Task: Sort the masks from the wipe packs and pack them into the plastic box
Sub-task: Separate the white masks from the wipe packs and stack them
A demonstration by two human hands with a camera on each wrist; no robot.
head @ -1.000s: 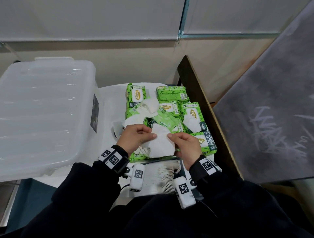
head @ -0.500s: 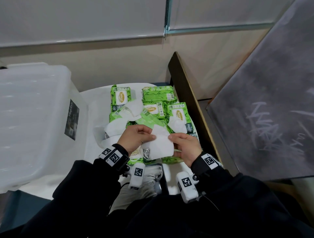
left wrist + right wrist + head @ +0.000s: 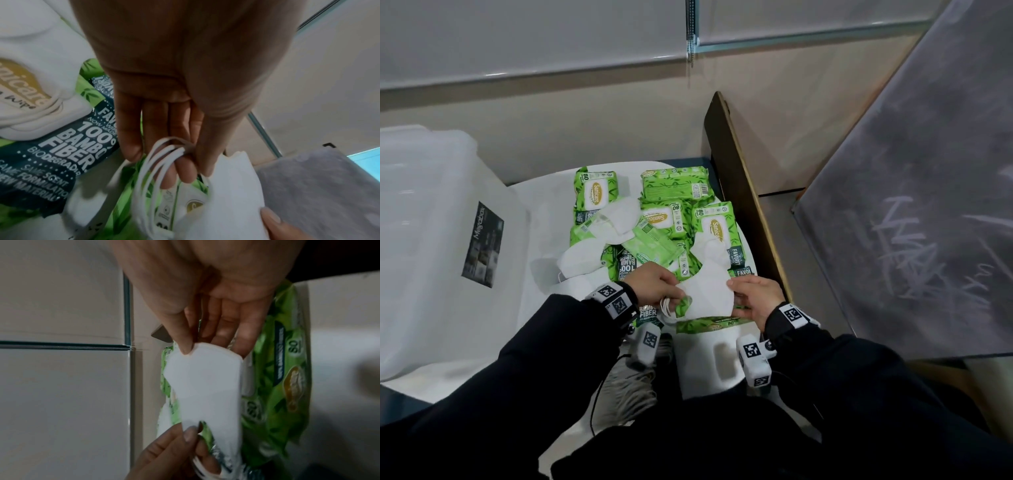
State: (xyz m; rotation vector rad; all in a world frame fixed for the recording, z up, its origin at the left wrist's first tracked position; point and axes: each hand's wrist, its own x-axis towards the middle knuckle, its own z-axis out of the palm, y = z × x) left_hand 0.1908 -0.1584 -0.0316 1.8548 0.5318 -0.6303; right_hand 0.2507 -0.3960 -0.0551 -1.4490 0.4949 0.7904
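Note:
A white folded mask hangs between both hands just above the green wipe packs. My left hand pinches its left end, with the white ear loops hooked over the fingers. My right hand pinches the right edge between thumb and fingers. More white masks lie loose on the packs. The clear plastic box stands at the left, with its inside hidden.
The packs lie on a white round table. A brown board stands on edge along the table's right side, with a grey panel beyond it. A wall runs behind the table.
Both hands have kept hold of the same mask and lowered it slightly toward me. The head view has swung right, so the box sits farther left.

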